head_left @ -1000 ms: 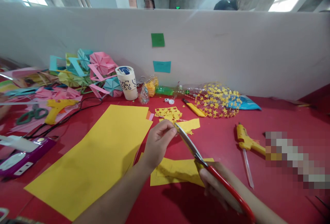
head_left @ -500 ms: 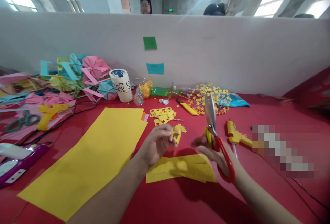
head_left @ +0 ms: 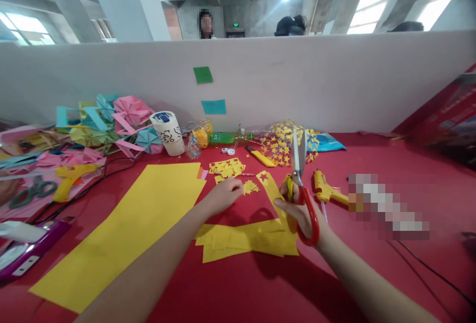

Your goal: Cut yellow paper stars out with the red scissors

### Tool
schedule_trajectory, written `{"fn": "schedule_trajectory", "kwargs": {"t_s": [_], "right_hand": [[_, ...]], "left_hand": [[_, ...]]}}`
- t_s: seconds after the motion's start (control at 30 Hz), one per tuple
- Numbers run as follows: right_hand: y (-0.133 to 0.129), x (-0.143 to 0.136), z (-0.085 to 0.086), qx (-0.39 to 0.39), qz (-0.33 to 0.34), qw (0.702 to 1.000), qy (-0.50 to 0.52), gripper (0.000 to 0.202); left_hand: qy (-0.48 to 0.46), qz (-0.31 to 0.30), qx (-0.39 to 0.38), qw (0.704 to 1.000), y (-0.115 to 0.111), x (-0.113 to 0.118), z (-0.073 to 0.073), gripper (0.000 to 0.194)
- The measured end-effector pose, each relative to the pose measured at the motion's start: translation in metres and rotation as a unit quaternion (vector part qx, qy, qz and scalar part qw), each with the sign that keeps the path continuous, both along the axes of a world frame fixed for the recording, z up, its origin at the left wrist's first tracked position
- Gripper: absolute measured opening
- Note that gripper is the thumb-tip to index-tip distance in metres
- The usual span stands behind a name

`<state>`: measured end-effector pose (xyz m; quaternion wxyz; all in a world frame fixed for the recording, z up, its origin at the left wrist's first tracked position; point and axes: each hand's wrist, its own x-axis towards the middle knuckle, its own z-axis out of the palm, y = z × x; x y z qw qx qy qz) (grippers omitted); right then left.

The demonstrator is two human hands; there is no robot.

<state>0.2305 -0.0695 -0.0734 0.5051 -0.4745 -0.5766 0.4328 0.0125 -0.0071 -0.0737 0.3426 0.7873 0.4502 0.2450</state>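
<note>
My right hand [head_left: 303,211] is closed on a pair of scissors [head_left: 300,164], whose blades point up, slightly parted, above red and yellow handles. A yellow paper strip [head_left: 271,189] with a star-shaped hole near its far end reaches out from under the same hand's fingers; whether they grip it is unclear. My left hand [head_left: 227,194] has its fingers curled beside a small pile of yellow paper stars [head_left: 251,187]. Anything inside those fingers is hidden. Below the hands, several yellow paper strips [head_left: 241,241] overlap on the red table [head_left: 223,288].
Large yellow sheets [head_left: 137,219] lie at left. Star-punched scraps [head_left: 226,167], a utility knife [head_left: 261,156] and a white cup [head_left: 167,134] stand beyond. Yellow glue guns [head_left: 329,190] lie at both sides, with cords. Folded paper flowers [head_left: 130,112] fill the back left.
My left hand no longer shows the yellow star piece and is lower, by the star pile. The strip with the star hole now shows by my right hand. The camera view has shifted.
</note>
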Motion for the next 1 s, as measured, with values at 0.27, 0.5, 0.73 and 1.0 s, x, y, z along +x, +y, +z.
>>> {"fn": "schedule_trajectory", "kwargs": {"t_s": [0.27, 0.5, 0.73, 1.0], "right_hand": [[0.007, 0.008, -0.002, -0.004, -0.013, 1.000, -0.017, 0.020], [-0.002, -0.005, -0.002, -0.023, -0.012, 1.000, -0.013, 0.018], [-0.007, -0.019, -0.003, -0.016, -0.027, 0.999, -0.027, 0.023], [-0.004, -0.017, 0.029, -0.025, 0.048, 0.998, -0.038, 0.019]], "left_hand": [[0.149, -0.002, 0.124, 0.981, 0.016, 0.016, -0.017, 0.017], [-0.014, -0.027, 0.000, 1.000, -0.016, 0.028, 0.011, 0.015], [-0.290, 0.019, -0.201, 0.936, -0.049, 0.048, 0.018, 0.018], [-0.270, -0.034, -0.302, 0.914, -0.054, 0.028, 0.027, 0.017]]}}
